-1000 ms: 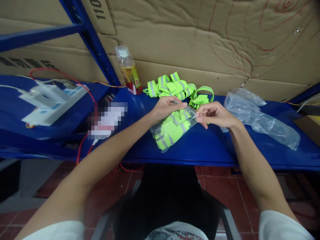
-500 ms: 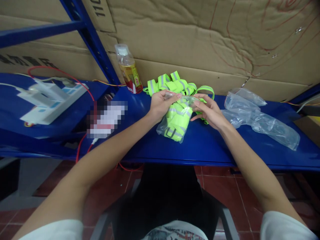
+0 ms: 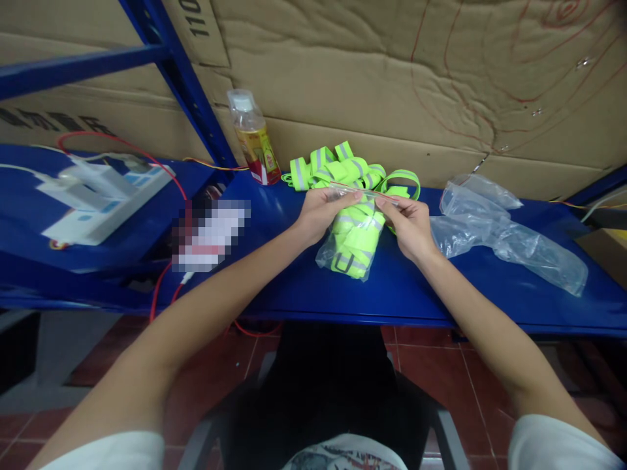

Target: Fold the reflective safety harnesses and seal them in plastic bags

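Note:
A clear zip bag (image 3: 325,256) hangs between my hands, its red-edged mouth at the top. Inside it lies a folded neon-yellow reflective strap (image 3: 356,241) with grey stripes and a black buckle near the bottom. My left hand (image 3: 321,212) pinches the left part of the bag's top edge between thumb and fingers. On the right part of the same edge, my right hand (image 3: 407,225) closes its thumb and fingers. Just behind the bag, a heap of similar reflective straps (image 3: 337,166) rests on the blue shelf (image 3: 294,287).
Several empty clear plastic bags (image 3: 494,222) lie to the right. A bottle (image 3: 255,140) with a red and yellow label stands at the back, against cardboard (image 3: 343,85). At left are a white power strip (image 3: 108,202) with plugs, a red cable and a blurred-out object (image 3: 210,235).
The bag has shifted slightly right and hangs straighter. My right hand's fingers, spread before, have closed on the bag's top edge, and the mouth is now flattened into a line.

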Motion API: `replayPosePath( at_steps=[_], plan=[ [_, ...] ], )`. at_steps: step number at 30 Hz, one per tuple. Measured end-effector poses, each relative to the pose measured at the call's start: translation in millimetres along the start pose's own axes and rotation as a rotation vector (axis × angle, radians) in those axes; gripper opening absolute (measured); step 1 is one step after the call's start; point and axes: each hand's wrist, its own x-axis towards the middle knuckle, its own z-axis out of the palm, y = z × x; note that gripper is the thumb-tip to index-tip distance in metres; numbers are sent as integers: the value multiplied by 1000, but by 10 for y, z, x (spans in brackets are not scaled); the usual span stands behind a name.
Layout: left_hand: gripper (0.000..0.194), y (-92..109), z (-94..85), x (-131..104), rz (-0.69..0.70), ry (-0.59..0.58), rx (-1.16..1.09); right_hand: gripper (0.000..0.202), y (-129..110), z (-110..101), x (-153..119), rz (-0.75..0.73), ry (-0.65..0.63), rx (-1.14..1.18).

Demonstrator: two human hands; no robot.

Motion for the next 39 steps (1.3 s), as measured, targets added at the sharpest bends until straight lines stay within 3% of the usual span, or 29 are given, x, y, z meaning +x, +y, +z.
replayPosePath(
  at_steps=[4, 8, 16, 24, 31, 39],
  plan=[
    [33, -19, -10, 16, 51, 66, 13, 32, 25, 21, 0, 109, 21, 115],
    [29, -30, -4, 28, 37, 128, 38, 31, 45, 23, -9, 118, 50, 95],
    [34, -42, -23, 27, 111, 115, 72, 29, 23, -25, 19, 118, -15, 75],
    [35, -112, -54, 60, 161, 152, 96, 29, 13, -113, 79, 174, 56, 97],
    [28, -88, -52, 48, 110, 163, 52, 32, -31, -181, 133, 294, 28, 162],
    [37, 15, -98, 84, -30, 32, -20, 27, -44, -212, 121, 215, -3, 130]
  ],
)
